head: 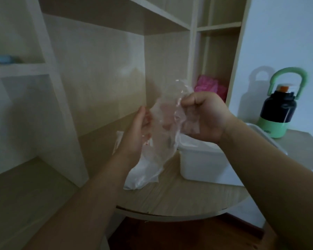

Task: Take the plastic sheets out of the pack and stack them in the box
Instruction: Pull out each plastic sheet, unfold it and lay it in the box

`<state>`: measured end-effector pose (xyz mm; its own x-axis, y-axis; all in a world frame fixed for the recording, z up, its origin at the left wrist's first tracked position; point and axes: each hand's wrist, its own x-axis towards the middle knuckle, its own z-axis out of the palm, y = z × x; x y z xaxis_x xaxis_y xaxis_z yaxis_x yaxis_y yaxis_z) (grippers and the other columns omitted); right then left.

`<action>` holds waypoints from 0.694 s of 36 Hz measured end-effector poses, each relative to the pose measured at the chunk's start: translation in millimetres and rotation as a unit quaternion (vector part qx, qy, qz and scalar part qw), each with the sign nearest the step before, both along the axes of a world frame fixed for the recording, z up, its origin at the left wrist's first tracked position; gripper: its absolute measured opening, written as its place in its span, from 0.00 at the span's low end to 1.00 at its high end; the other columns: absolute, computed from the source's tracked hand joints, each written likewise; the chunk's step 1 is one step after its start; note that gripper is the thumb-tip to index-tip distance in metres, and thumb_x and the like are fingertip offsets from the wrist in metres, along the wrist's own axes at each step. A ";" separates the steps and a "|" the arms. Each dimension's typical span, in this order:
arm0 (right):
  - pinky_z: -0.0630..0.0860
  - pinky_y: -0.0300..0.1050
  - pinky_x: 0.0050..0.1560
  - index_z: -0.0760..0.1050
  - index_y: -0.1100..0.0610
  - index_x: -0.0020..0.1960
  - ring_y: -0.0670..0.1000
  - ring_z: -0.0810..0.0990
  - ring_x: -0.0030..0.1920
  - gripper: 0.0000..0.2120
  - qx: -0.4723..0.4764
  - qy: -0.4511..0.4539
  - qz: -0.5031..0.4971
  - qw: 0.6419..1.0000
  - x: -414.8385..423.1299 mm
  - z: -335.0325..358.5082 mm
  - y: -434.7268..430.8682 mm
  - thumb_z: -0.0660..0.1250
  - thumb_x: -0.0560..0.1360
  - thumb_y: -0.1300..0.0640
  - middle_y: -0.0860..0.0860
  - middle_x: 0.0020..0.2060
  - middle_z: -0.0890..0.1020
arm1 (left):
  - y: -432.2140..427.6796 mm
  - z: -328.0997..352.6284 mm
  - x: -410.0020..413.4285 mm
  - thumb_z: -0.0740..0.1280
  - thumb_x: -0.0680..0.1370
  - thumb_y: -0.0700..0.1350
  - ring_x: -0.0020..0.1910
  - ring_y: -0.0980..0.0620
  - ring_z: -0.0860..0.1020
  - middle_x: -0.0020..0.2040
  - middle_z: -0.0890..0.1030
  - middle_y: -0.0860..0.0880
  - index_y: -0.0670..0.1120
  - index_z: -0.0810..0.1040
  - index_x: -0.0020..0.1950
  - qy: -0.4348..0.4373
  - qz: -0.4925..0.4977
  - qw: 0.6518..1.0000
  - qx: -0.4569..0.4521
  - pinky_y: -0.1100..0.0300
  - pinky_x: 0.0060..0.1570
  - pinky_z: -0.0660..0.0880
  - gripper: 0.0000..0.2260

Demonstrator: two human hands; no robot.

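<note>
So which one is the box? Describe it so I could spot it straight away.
Start at the rounded wooden desk. On it, just left of the green-handled bottle and below the right hand, sits the box: a low white tub. Unlike the crumpled clear plastic beside it, it is stiff and opaque.

both hands (pixel 172 123) hold a clear plastic sheet (pixel 167 121) above the white box (pixel 202 159).
</note>
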<state>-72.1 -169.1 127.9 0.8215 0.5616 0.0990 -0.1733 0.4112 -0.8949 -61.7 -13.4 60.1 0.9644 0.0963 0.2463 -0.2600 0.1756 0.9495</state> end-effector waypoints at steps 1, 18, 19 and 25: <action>0.79 0.51 0.45 0.70 0.62 0.47 0.53 0.74 0.34 0.12 0.014 0.006 0.019 1.000 1.1 -0.1 -2.3 0.57 0.63 0.64 0.54 0.33 0.72 | -0.8 0.1 0.2 0.52 0.80 0.62 0.63 0.48 0.75 0.61 0.79 0.47 0.48 0.75 0.64 0.024 -0.027 0.999 -0.012 0.50 0.65 0.69 0.24; 0.71 0.39 0.27 0.75 0.65 0.36 0.51 0.70 0.24 0.08 -0.385 -0.089 -0.387 0.833 33.7 -21.4 -92.7 0.62 0.72 0.70 0.56 0.27 0.74 | -18.0 28.1 49.1 0.72 0.74 0.43 0.35 0.60 0.77 0.40 0.81 0.55 0.51 0.80 0.45 -0.058 0.145 0.968 0.195 0.68 0.35 0.70 0.03; 0.71 0.40 0.28 0.77 0.65 0.39 0.51 0.71 0.26 0.06 -0.409 -0.085 -0.398 0.817 37.6 -26.2 -98.0 0.62 0.72 0.69 0.57 0.30 0.75 | -19.3 30.9 51.3 0.72 0.74 0.45 0.41 0.58 0.77 0.46 0.81 0.53 0.51 0.80 0.50 -0.069 0.193 0.947 0.245 0.66 0.40 0.71 0.07; 0.72 0.38 0.40 0.78 0.57 0.56 0.53 0.78 0.52 0.11 -0.644 -0.126 -0.382 0.650 44.3 -42.2 -131.1 0.60 0.77 0.58 0.50 0.49 0.80 | -56.6 38.6 41.0 0.70 0.75 0.45 0.52 0.55 0.75 0.51 0.76 0.53 0.48 0.78 0.61 -0.214 0.202 0.871 0.394 0.67 0.51 0.68 0.15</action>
